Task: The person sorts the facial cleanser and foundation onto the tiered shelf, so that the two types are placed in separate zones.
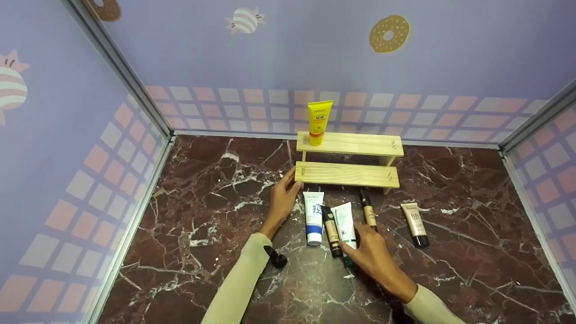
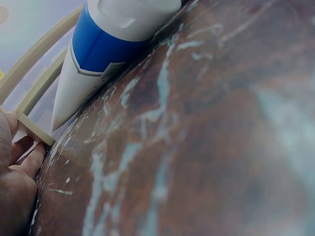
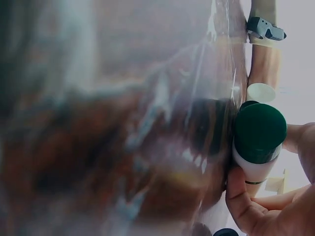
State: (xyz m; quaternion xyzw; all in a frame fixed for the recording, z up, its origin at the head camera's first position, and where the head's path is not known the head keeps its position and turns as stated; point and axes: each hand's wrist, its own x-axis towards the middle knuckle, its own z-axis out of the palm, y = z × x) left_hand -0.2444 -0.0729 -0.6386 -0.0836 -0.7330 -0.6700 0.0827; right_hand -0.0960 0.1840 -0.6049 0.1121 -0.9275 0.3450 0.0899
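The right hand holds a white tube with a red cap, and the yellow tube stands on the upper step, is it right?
The cap is green, not red, as the right wrist view shows. The right hand holds the white tube; the yellow tube stands on the upper step.

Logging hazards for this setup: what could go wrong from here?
The yellow tube stands upright on the wooden stand, so it might topple if the left hand, gripping the stand's end, jolts it. The right hand grips the green-capped tube close beside a black-and-beige tube; lifting could perhaps drag that along.
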